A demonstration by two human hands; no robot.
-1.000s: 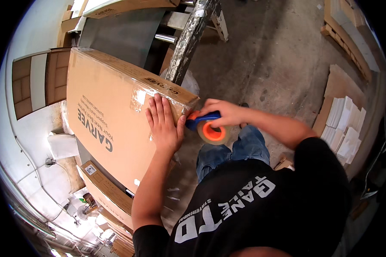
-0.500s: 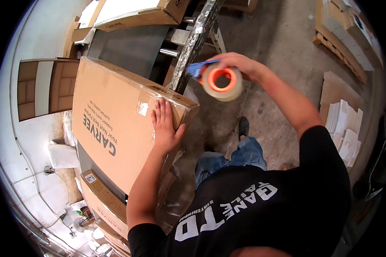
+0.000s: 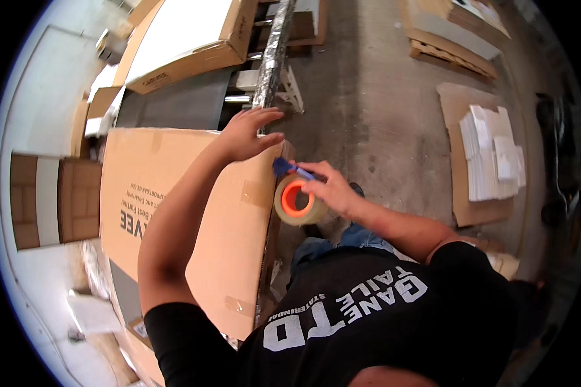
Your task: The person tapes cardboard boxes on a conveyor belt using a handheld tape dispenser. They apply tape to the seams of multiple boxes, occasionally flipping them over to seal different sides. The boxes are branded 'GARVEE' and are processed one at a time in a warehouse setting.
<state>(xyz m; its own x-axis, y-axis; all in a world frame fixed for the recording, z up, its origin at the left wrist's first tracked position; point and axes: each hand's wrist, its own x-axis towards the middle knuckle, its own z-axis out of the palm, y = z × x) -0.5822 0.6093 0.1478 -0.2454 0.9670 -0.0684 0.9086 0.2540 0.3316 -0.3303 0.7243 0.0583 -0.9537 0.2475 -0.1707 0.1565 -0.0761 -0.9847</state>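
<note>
A large flat cardboard box lies in front of me, with short strips of clear tape along its right edge. My left hand rests flat on the box's far right corner, fingers spread. My right hand grips a blue tape dispenser that carries a clear roll on an orange core. The roll sits against the box's right edge, just below my left hand.
A second cardboard box lies on a roller conveyor beyond. A foil-wrapped post stands by it. On the concrete floor to the right lie cardboard sheets with white stacks and wooden pallets.
My left hand has slid up the box to its far corner. My right hand has brought the dispenser down from the air onto the box's right edge.
</note>
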